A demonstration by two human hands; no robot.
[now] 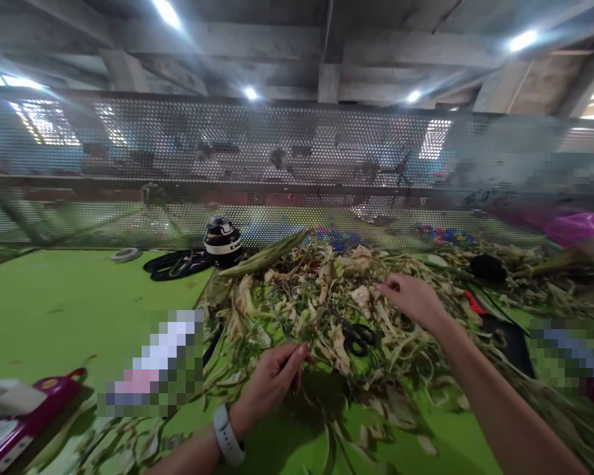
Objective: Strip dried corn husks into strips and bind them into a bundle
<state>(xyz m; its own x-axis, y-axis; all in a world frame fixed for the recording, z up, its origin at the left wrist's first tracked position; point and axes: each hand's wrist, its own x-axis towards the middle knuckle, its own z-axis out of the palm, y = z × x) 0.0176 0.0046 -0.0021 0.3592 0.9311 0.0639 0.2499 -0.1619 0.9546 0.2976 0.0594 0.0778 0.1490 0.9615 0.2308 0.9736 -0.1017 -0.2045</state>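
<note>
My left hand [274, 375], with a pale watch band on its wrist, is low in the middle over the green table [297, 439]. Its thumb and fingers are pressed together; what they hold, if anything, is too small to tell. Farther right, my right hand [413, 298] reaches over a heap of dried husks and leaf strips [297, 300], its fingertips pinched just beside a pale crumpled piece [361, 298]. Whatever may be between those fingertips cannot be made out. Black-handled scissors [360, 338] lie among the scraps between my hands.
A black jar with a white band [222, 242] and a coiled black strap [175, 264] stand at the back left. Magenta device [39, 412] at front left. Perforated metal panel [277, 165] behind the table. Red-and-black tool [475, 302] and purple bag [581, 229] at right.
</note>
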